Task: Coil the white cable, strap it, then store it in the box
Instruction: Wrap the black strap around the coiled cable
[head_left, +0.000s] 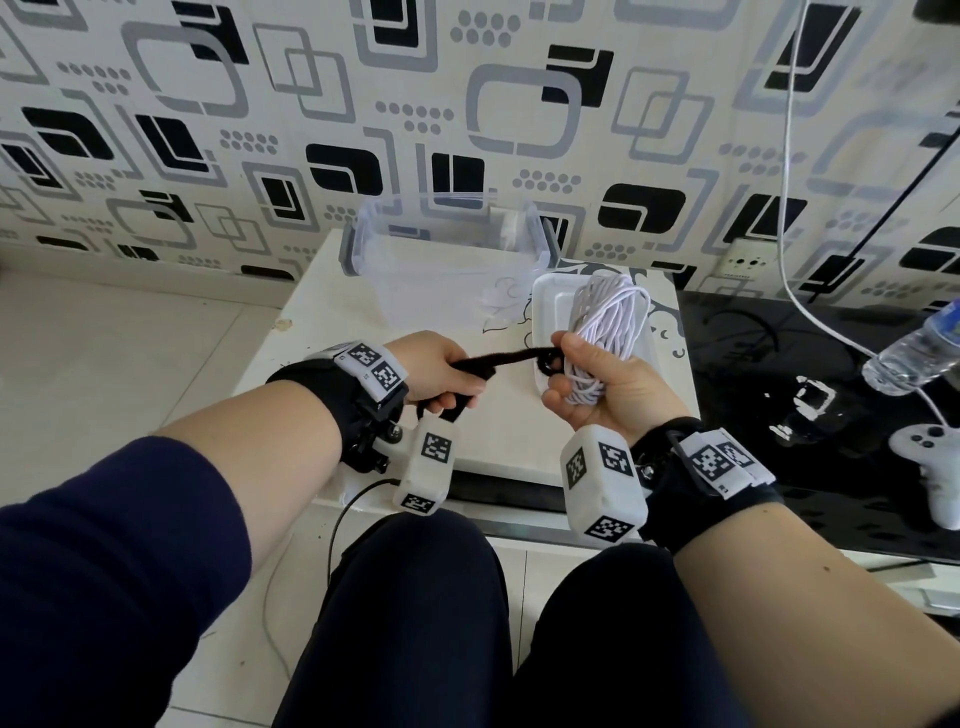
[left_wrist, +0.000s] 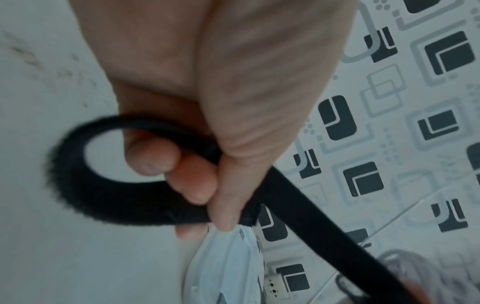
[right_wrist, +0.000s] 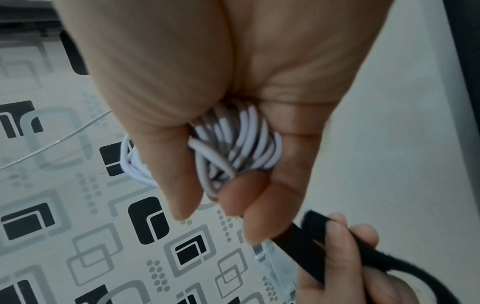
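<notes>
Your bench (head_left: 363, 291) carries the clear box (head_left: 441, 249) at its far edge by the wall, open-topped, just beyond your hands. Nearer than the box, your right hand (head_left: 597, 384) wraps its grip around the coiled white cable (head_left: 613, 317), held above the bench. Your left hand (head_left: 441, 369) pinches the black strap (head_left: 498, 359), which runs taut to the coil. Only the left wrist view shows the strap's tail looping round your fingers (left_wrist: 192, 181).
</notes>
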